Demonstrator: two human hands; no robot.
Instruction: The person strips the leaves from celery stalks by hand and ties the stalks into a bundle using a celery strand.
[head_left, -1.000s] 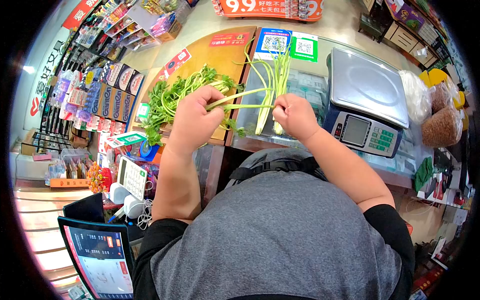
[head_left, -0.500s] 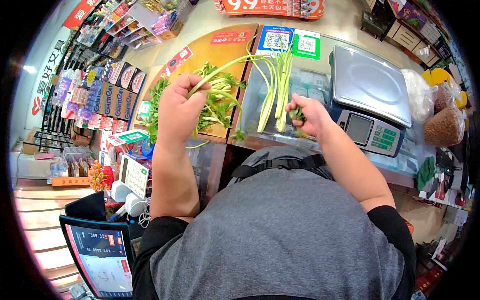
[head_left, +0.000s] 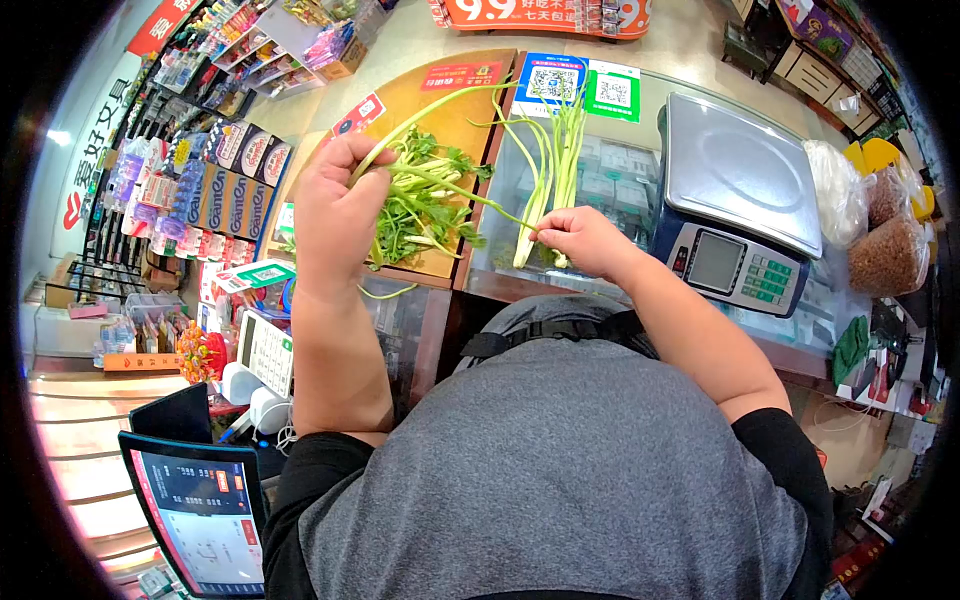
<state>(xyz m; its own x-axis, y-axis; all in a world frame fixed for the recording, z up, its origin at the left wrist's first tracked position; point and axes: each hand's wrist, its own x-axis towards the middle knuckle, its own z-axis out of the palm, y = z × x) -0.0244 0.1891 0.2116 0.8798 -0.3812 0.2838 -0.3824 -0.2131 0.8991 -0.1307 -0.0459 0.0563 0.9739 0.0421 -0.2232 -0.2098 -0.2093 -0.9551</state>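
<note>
My left hand [head_left: 342, 205] is closed on a long green celery stalk [head_left: 420, 113] that arches up and right over the wooden board. Between my two hands stretches a thinner stem, its right end pinched in my right hand [head_left: 580, 238]. Leafy celery tops [head_left: 425, 205] lie on the wooden board [head_left: 468, 108], just right of my left hand. Several bare pale-green stalks [head_left: 566, 160] lie side by side on the glass counter [head_left: 625, 165], beyond my right hand.
Right of the stalks stands a digital scale [head_left: 738, 180], with plastic bags of grain [head_left: 888, 257] past it. QR code cards [head_left: 612, 92] lie at the counter's far edge. A calculator [head_left: 266, 350] and a monitor [head_left: 195, 510] are at lower left.
The leafy bit in my right hand is gone from it. That hand has moved left and now pinches a stem. My left hand has shifted slightly left with the long stalk.
</note>
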